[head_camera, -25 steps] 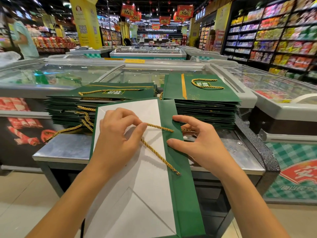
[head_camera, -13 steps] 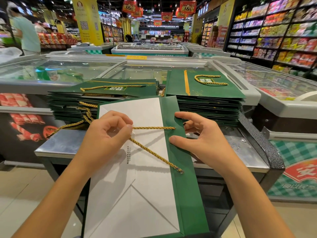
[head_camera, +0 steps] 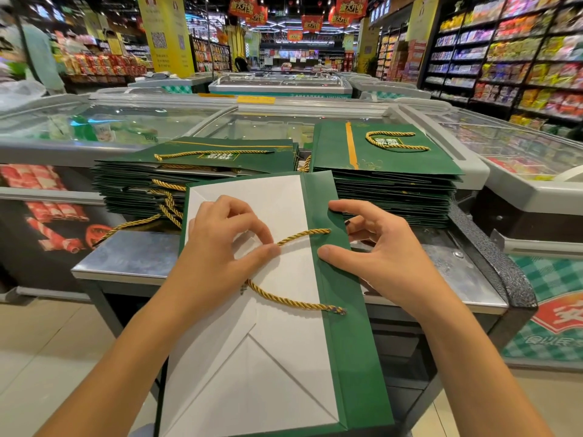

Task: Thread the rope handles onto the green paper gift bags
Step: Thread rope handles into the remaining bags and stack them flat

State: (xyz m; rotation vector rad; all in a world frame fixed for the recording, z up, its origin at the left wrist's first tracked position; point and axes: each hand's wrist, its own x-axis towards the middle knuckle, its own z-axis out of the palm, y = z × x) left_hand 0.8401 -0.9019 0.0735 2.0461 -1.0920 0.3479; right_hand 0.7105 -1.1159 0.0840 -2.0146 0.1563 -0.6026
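A flat green paper gift bag (head_camera: pixel 344 335) lies in front of me, white inner side up, its green top band on the right. A gold rope handle (head_camera: pixel 290 301) runs from the band's far hole to its near hole. My left hand (head_camera: pixel 220 247) pinches the rope's loop over the white paper. My right hand (head_camera: pixel 378 257) holds the green band, thumb on top, fingers curled over its right edge. Two stacks of green bags sit behind, a left stack (head_camera: pixel 195 171) and a right stack (head_camera: pixel 391 178), each topped by a bag with a gold handle.
The bags rest on a metal table (head_camera: pixel 126 260) whose right edge has a black rim (head_camera: pixel 492 260). Glass-topped freezer chests (head_camera: pixel 520 159) surround it. Loose gold ropes (head_camera: pixel 138 223) hang off the left stack. Stocked shelves line the right wall; a person stands at far left.
My left hand has drawn the rope loop leftward and then eased back, shortening the far strand. My right hand stays on the green band. The camera has tilted slightly.
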